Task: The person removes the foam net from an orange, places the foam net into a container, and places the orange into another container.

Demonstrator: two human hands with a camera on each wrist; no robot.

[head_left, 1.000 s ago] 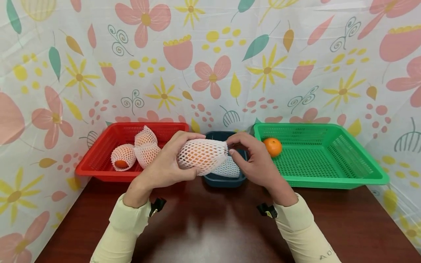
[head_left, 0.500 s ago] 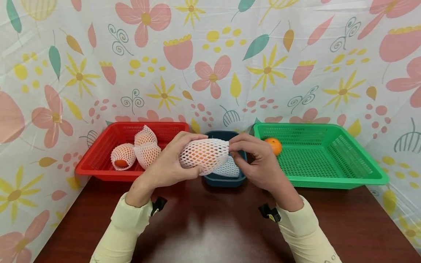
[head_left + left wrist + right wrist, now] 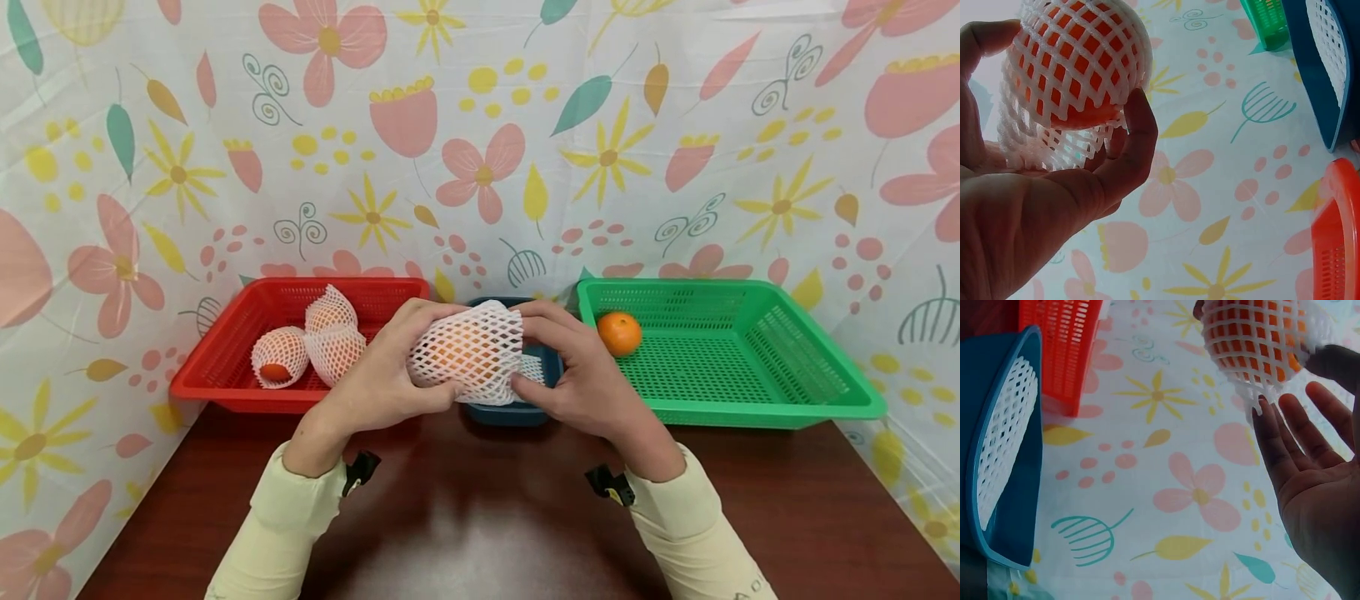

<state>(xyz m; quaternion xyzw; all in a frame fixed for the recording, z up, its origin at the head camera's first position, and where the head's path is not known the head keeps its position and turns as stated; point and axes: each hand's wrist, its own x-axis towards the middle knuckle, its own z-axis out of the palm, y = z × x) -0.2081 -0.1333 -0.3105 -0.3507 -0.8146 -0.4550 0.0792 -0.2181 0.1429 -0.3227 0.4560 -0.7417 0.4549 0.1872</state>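
Dark, polished wood tabletop (image 3: 480, 467) spreads out from the person, who is at six o'clock if the held fruit marks the dial's centre. Cream cuffs (image 3: 298, 487) reach in at seven and five, each with a small black device beside it.

At the centre, raised above the wood, is a mandarin orange (image 3: 461, 350) inside a white foam net (image 3: 510, 329) whose mouth gapes towards three o'clock. The mesh looks soft and stretchy, so a hard tug at the mouth could tear a strand; if the left fingers slackened, the fruit might slip out at that end and roll across the wood.

The left hand (image 3: 386, 367) grasps the netted fruit from nine o'clock, thumb and fingers curled round it, spread about as wide as the fruit itself. The right hand (image 3: 583, 367), at three, is half spread: its thumb and a fingertip catch the net's edge, while in the right wrist view other fingers stretch out loosely.

Just beyond, at one o'clock, a blue tub (image 3: 517, 415) holds more foam netting (image 3: 532, 367), partly hidden. At ten, a red basket (image 3: 232, 400) holds netted mandarins (image 3: 335, 354); at two, a green basket (image 3: 750, 412) has a bare mandarin (image 3: 619, 334) at its nine o'clock end. Farthest, at twelve, hangs a floral sheet (image 3: 480, 92).
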